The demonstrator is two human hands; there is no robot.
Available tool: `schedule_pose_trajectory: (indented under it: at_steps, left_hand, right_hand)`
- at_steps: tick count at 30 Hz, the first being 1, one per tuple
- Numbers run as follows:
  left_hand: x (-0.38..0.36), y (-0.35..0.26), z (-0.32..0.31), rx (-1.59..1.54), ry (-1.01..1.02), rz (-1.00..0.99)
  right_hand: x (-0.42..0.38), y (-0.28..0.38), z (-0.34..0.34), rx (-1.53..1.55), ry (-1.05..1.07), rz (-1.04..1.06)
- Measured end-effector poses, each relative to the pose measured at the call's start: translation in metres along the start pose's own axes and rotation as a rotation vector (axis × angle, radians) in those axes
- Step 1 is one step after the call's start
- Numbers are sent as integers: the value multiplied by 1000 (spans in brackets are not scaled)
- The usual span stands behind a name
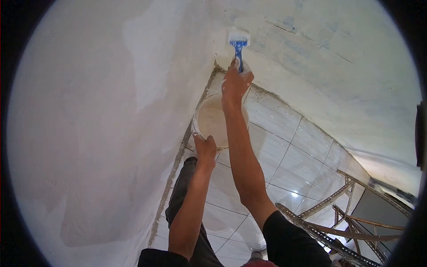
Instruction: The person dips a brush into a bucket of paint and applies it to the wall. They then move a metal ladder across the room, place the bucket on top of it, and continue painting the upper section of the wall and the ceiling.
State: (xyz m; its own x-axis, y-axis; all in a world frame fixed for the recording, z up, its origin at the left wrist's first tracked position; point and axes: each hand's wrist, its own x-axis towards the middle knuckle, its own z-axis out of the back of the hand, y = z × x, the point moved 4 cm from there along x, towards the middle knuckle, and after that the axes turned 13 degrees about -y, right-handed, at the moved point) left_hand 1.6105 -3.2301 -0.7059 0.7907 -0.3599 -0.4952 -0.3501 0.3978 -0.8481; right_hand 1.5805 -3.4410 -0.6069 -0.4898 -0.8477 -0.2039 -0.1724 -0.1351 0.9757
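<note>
My right hand (238,80) is closed round the blue handle of a wide brush (239,42), whose white-coated head lies against the right wall close to the corner. Below it, my left hand (205,149) grips the near rim of a round bucket (211,119) holding a pale, cream-coloured liquid. The right forearm passes over the bucket's right side and hides part of it. White smears mark the fingers of my right hand.
A wall (102,120) with lighter patches rises at the left, and another wall (329,66) with bluish marks stands at the right. Pale floor tiles (284,164) lie between them. A perforated metal frame (342,218) is at the lower right.
</note>
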Motion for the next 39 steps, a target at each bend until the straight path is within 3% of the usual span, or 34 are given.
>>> schedule_pose_trajectory:
  at_steps: [2, 5, 7, 9, 11, 13, 16, 21, 24, 28, 30, 31, 33, 34, 36, 39]
  left_hand:
    - [-5, -6, 0, 129, -9, 51]
    - [-6, -7, 1, 82, -10, 63]
    - [-1, -4, 4, 83, 8, 100]
    - [1, 0, 8, 88, 18, 143]
    - [0, -5, 10, 92, -19, -18]
    - [4, 4, 13, 41, -21, 2]
    - [4, 8, 14, 29, -24, 32]
    - [3, 5, 17, 132, -27, 88]
    - [0, 10, 15, 77, 17, 157]
    - [-5, 7, 12, 6, -3, 199]
    - [-4, 9, 10, 10, 20, 168]
    - [-8, 1, 7, -5, 15, 160]
    - [-11, -3, 4, -19, 16, 150]
    - [-10, 0, 4, -27, 26, 164]
    - [-12, -3, 1, -42, 42, 175]
    - [-19, -16, -1, -5, -2, 284]
  right_hand:
    - [-7, 41, -6, -22, 0, -1]
    - [-22, 71, -5, -14, 29, 31]
    - [-28, 72, -9, 22, 66, 65]
    - [-34, 75, -9, 202, -9, 310]
    - [-27, 64, -13, 136, -35, 366]
    - [-11, 43, -20, 69, -63, 435]
    - [5, -5, -27, -9, 10, 306]
    - [14, -95, -17, 177, -8, 71]
    - [2, -120, -5, -16, -15, -83]
    - [-22, -102, -1, -51, -142, -201]
    - [-31, -70, -2, 230, -81, 81]
    - [-25, -66, -5, 230, -83, 83]
    - [-11, -39, -8, 229, -142, 483]
    - [-8, -28, -4, 228, -145, 488]
    - [1, -41, -1, 45, -130, -311]
    - [20, -82, 6, 188, -11, -125]
